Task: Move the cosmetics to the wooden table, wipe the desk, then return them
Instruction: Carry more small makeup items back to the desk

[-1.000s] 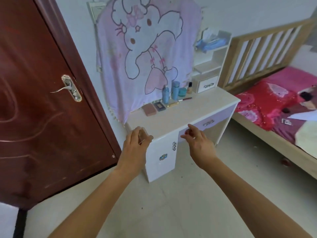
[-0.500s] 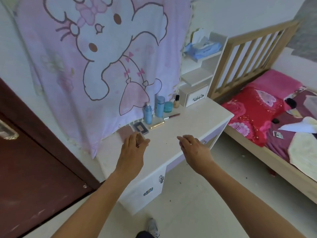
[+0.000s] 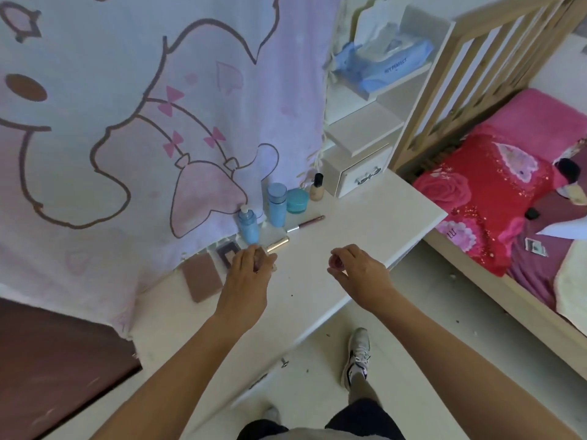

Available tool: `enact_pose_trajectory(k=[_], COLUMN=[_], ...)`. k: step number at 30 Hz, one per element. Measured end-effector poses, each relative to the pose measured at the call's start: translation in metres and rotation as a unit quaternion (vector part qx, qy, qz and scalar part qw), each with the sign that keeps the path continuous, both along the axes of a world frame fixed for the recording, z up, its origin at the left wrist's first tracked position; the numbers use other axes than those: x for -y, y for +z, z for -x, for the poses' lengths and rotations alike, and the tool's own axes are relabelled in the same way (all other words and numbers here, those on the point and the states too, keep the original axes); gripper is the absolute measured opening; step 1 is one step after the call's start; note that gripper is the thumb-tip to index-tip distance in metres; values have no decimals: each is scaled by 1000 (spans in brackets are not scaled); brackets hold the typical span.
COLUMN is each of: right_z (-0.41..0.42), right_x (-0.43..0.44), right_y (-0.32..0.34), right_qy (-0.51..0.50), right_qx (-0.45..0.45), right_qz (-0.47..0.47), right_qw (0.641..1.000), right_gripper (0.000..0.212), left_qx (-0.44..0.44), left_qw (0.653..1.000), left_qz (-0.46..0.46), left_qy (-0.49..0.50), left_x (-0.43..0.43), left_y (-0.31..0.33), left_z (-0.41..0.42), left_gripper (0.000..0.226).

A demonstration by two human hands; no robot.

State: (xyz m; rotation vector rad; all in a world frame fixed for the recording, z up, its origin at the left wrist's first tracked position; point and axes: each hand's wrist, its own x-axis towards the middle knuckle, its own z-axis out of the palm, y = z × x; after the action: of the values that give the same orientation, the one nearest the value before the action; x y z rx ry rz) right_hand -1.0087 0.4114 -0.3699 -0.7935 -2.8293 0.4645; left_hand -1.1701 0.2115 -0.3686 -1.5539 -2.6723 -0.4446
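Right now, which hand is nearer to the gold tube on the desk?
Left. The left hand is right beside the gold tube, just in front of it; the right hand hovers apart, off to its right.

- A small blue pump bottle [image 3: 248,228] stands upright at the back of the white surface [image 3: 365,223].
- A taller light-blue cylindrical bottle [image 3: 277,204] stands upright just to its right.
- A squat teal round jar [image 3: 297,201] sits beside a small beige bottle with a black cap [image 3: 317,187].
- A pink-handled makeup brush [image 3: 306,223] lies flat in front of them.
- A gold tube [image 3: 278,244] lies on its side.
- A dark square compact [image 3: 227,251] and a brown flat rectangular case [image 3: 202,276] lie flat on the left.
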Motion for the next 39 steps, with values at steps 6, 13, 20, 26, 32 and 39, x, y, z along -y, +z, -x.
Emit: enact_pose_trajectory(k=[6,13,20,26,32,39], right_z=[28,54,88,97,84,99], right_x=[-116,-239,-313,-327,-326,-278], right_y=[-38,-65,-89,-118,-118,-73], right_qy=[18,63,75,61,95,244], right_qx=[33,87,143,156,207,50], right_qz=[81,128,101,129,134,70], right_qw=[996,986,982,977,965,966], right_gripper=[29,26,28,30,56,31], left_qx=[33,126,170,164,167,64], left_qw=[998,988,978,969,957,954], left_qz=[10,21,88,153,202,115], left_qy=[49,86,85,107,128,270], left_x=[-91,-237,-334,-359,-347,-262], left_y=[-42,-68,-109,-143,-119,-44], left_z=[4,0,23,27,14,7], left_gripper=[45,36,32,50,56,52])
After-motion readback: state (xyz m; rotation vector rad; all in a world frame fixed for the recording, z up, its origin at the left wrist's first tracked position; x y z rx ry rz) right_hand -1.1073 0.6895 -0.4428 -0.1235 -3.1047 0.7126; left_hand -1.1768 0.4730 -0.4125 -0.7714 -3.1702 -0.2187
